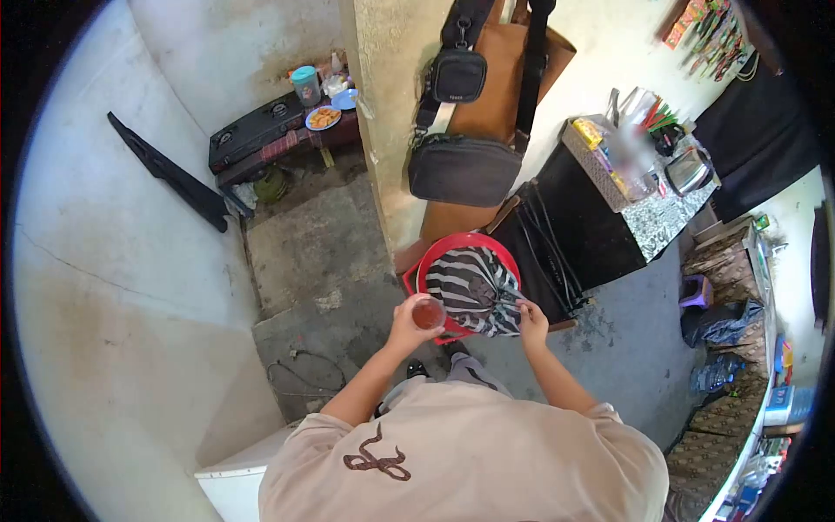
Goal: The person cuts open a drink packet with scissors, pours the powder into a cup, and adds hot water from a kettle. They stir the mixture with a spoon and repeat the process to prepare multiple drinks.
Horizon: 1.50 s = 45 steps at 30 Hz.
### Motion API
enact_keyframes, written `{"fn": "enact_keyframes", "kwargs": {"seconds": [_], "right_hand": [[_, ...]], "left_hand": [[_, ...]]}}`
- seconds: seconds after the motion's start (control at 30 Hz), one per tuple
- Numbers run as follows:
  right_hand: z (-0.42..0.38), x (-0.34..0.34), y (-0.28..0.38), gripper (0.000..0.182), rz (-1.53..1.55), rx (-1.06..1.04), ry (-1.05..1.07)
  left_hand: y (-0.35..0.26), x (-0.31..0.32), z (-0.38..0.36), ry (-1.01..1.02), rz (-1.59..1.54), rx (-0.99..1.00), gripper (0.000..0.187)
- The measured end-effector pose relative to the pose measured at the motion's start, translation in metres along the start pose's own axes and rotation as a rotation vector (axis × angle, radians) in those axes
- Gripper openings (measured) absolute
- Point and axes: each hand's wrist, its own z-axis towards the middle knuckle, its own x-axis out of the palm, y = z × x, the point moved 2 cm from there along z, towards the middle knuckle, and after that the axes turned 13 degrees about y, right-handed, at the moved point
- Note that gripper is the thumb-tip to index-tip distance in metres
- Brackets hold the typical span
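My left hand [407, 326] is wrapped round a clear cup [429, 314] with reddish-brown liquid in it, seen from above. Just below the cup, a black-and-white striped cloth [458, 280] lies bunched over a round red container [472, 238], hiding its inside. Folds of the cloth run together toward my right hand [532, 324], whose fingers are pinched at its right edge. A thin greyish strip shows at those fingertips, seemingly part of the cloth.
Bags [465, 170] hang on the wall ahead. A black cabinet [581, 213] bears a tray and a kettle [689, 170]. A low bench at far left holds a stove [257, 130] and a plate of food [323, 118]. A cable [304, 374] lies on the floor.
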Motion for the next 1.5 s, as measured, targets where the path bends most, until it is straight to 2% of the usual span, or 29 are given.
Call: {"fn": "enact_keyframes", "kwargs": {"seconds": [0.07, 0.1, 0.13, 0.17, 0.27, 0.4, 0.47, 0.5, 0.6, 0.63, 0.73, 0.77, 0.87, 0.9, 1.0, 1.13, 1.17, 1.27, 1.37, 1.5], "right_hand": [[0.011, 0.016, -0.061, 0.015, 0.062, -0.005, -0.089], [0.011, 0.018, -0.047, 0.015, -0.149, 0.09, -0.113], [0.017, 0.025, -0.056, 0.017, -0.203, 0.069, -0.157], [0.019, 0.027, -0.065, 0.017, -0.256, 0.132, -0.177], [0.024, 0.04, -0.068, 0.019, -0.345, 0.23, -0.211], [0.035, 0.068, -0.122, 0.02, -0.279, 0.279, -0.2], [0.045, 0.09, -0.177, 0.02, -0.234, 0.383, -0.228], [0.048, 0.097, -0.183, 0.02, -0.215, 0.431, -0.244], [0.051, 0.113, -0.198, 0.02, 0.73, 0.785, -0.096], [0.052, 0.122, -0.195, 0.022, 0.902, 0.868, -0.265], [0.039, 0.115, -0.187, 0.025, 0.904, 0.97, -0.346], [0.042, 0.134, -0.28, 0.029, 1.068, 0.855, -0.261], [0.027, 0.116, -0.24, 0.031, 1.045, 0.891, -0.427], [0.021, 0.108, -0.24, 0.021, 0.813, 0.861, -0.24], [0.009, 0.094, -0.21, 0.02, 1.065, 0.817, -0.255], [-0.007, 0.062, -0.16, 0.027, 1.049, 0.843, -0.339], [-0.013, 0.052, -0.139, 0.023, 1.027, 0.846, -0.328], [-0.025, 0.028, -0.139, 0.023, 1.071, 0.804, -0.337], [-0.036, 0.004, -0.107, 0.024, 0.986, 0.744, -0.359], [-0.04, -0.023, -0.096, 0.024, 0.917, 0.676, -0.319]], "left_hand": [[0.008, -0.011, -0.018, -0.021, 0.03, -0.041, 0.071], [0.004, -0.018, -0.03, -0.044, 0.048, -0.08, 0.071], [0.0, -0.024, -0.039, -0.069, 0.066, -0.118, 0.072], [0.002, -0.029, -0.048, -0.038, 0.04, -0.163, 0.068], [0.004, -0.037, -0.074, -0.147, -0.085, -0.247, 0.074], [-0.004, -0.048, -0.098, -0.17, -0.002, -0.336, 0.076], [-0.015, -0.051, -0.1, -0.167, 0.009, -0.354, 0.076], [-0.014, -0.051, -0.101, -0.177, -0.004, -0.358, 0.076], [-0.01, -0.049, -0.102, -0.183, -0.021, -0.367, 0.076], [-0.01, -0.048, -0.101, -0.173, -0.006, -0.372, 0.076], [-0.01, -0.043, -0.099, -0.144, -0.016, -0.367, 0.076], [-0.009, -0.042, -0.098, -0.132, -0.024, -0.357, 0.076], [-0.009, -0.039, -0.095, -0.09, 0.018, -0.355, 0.075], [-0.01, -0.037, -0.093, -0.091, 0.013, -0.339, 0.074], [-0.017, -0.033, -0.086, -0.071, 0.008, -0.293, 0.073], [-0.023, -0.023, -0.075, -0.003, -0.025, -0.246, 0.073], [-0.022, -0.018, -0.072, 0.01, -0.046, -0.232, 0.073], [-0.025, -0.001, -0.061, 0.066, -0.144, -0.202, 0.072], [-0.021, 0.019, -0.044, 0.162, -0.028, -0.065, 0.071], [-0.04, 0.042, -0.02, 0.295, -0.097, 0.04, 0.069]]}}
